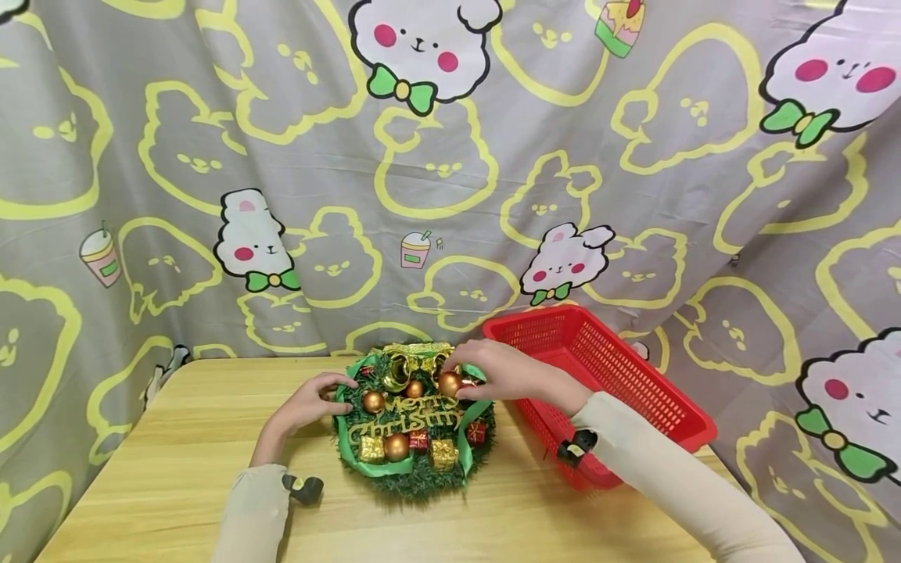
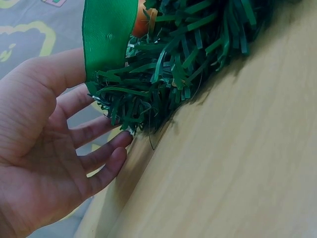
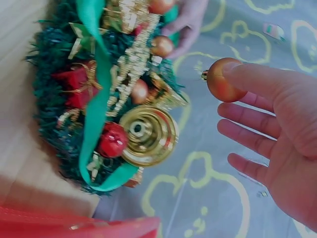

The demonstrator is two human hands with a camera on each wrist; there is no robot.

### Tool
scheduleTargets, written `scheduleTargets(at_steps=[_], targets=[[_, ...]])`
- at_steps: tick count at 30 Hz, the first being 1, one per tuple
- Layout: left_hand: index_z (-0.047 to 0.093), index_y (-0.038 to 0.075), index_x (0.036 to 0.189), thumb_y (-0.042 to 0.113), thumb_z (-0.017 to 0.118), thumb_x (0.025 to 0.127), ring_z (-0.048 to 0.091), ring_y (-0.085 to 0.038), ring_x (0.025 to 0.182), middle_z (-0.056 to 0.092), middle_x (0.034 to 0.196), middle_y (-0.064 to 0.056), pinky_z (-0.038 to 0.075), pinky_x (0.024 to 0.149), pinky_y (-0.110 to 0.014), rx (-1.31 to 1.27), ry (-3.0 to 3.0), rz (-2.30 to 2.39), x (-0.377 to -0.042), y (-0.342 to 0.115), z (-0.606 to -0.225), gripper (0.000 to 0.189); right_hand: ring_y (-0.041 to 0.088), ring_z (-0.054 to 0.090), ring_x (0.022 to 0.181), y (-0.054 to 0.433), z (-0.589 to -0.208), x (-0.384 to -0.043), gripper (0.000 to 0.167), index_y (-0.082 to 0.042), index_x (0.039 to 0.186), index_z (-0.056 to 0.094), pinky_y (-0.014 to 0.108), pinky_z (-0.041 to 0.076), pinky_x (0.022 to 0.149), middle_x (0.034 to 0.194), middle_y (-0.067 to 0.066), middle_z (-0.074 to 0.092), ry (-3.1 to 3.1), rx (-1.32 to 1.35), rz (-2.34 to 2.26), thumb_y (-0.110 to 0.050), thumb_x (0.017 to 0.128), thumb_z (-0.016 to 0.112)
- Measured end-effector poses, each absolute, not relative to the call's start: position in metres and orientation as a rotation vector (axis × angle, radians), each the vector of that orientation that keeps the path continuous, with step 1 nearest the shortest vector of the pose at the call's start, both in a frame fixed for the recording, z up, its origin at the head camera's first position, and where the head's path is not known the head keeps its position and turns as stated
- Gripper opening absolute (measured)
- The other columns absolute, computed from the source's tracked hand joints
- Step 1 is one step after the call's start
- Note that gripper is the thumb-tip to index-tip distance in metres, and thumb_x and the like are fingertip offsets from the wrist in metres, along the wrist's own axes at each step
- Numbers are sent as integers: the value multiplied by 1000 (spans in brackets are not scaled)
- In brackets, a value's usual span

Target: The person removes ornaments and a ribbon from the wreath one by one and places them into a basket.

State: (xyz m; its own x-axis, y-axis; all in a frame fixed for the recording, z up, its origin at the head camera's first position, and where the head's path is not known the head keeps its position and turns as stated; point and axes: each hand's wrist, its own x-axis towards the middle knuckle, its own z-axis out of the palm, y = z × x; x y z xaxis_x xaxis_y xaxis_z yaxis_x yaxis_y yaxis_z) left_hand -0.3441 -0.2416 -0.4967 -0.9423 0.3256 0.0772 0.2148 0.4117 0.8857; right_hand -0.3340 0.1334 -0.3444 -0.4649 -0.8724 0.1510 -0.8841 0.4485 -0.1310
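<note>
A green tinsel Christmas wreath (image 1: 422, 483) lies on the table with a green ribbon, small gift boxes, baubles and gold "Merry Christmas" lettering (image 1: 408, 420) on it. At its left edge my left hand (image 1: 306, 403) holds the rim, thumb by the ribbon (image 2: 109, 39) and fingertips partly hidden behind the tinsel. My right hand (image 1: 503, 371) pinches a matte orange-gold bauble (image 3: 225, 82) between thumb and fingers. In the right wrist view this bauble is apart from the wreath, its small metal cap facing the wreath. A gold bell (image 3: 148, 134) and a red bauble (image 3: 113, 140) sit on the wreath's upper part.
A red plastic basket (image 1: 633, 383) with perforated walls stands right of the wreath, under my right forearm. The wooden table (image 1: 211, 422) ends at a grey curtain (image 1: 450, 195) printed with cartoon figures. A black wrist camera (image 1: 306, 489) sits at my left cuff.
</note>
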Motion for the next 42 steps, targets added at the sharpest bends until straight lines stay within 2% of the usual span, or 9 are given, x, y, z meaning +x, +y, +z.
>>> scheduleTargets(at_steps=[2,4,7,9,12,20,28,35,42], targets=[[65,3,128,10,77,88,48,-45,130,47,146,-27,48,94,-37,490,2549,1572,-344,-242,-497,42,14,64,91,138,-339,-334,35,-12,123,69,32,55,88,115,-1,71,-2637,1562,351,-26,91,77],[66,3,128,10,77,88,49,-44,129,47,146,-27,48,93,-37,491,2550,1570,-345,-242,-498,42,14,64,91,143,-333,-334,35,-12,124,68,33,55,87,117,-1,70,-2656,1531,408,-25,92,77],[66,4,128,11,78,88,49,-44,129,47,146,-26,48,93,-37,492,2553,1569,-346,-242,-498,42,15,65,96,152,-326,-336,35,-12,124,68,36,56,90,118,-1,70,-2689,1477,492,-24,93,76],[66,4,128,11,78,88,49,-44,129,47,146,-26,48,94,-37,493,2552,1568,-346,-243,-498,42,16,64,110,157,-323,-337,34,-12,123,68,38,54,98,120,-1,70,-2699,1439,528,-23,92,77],[66,4,128,11,78,88,48,-45,130,47,146,-27,48,94,-37,493,2557,1563,-345,-242,-498,42,15,63,113,165,-319,-338,35,-12,123,68,38,53,101,120,-1,70,-2696,1382,549,-23,91,78],[65,3,128,9,77,88,47,-46,131,47,146,-27,48,95,-36,499,2554,1569,-344,-242,-499,42,25,63,120,190,-318,-347,37,-7,124,68,46,51,105,124,5,70,-2598,1259,561,-19,90,78],[65,3,128,9,77,87,47,-46,131,46,147,-28,48,94,-35,494,2541,1586,-345,-242,-500,43,29,63,108,215,-325,-362,36,-6,117,70,49,52,95,113,9,70,-2432,1131,312,-23,87,80],[65,3,128,8,77,87,46,-46,132,46,147,-28,48,94,-35,489,2540,1588,-345,-242,-499,43,30,56,98,236,-334,-375,36,-4,111,68,49,48,85,104,12,65,-2339,1058,166,-29,87,79],[65,2,129,8,77,88,46,-47,132,46,147,-28,49,92,-35,499,2523,1604,-345,-242,-499,43,33,54,99,251,-344,-393,36,-3,109,67,50,46,86,104,14,64,-2336,1005,60,-31,89,77]])
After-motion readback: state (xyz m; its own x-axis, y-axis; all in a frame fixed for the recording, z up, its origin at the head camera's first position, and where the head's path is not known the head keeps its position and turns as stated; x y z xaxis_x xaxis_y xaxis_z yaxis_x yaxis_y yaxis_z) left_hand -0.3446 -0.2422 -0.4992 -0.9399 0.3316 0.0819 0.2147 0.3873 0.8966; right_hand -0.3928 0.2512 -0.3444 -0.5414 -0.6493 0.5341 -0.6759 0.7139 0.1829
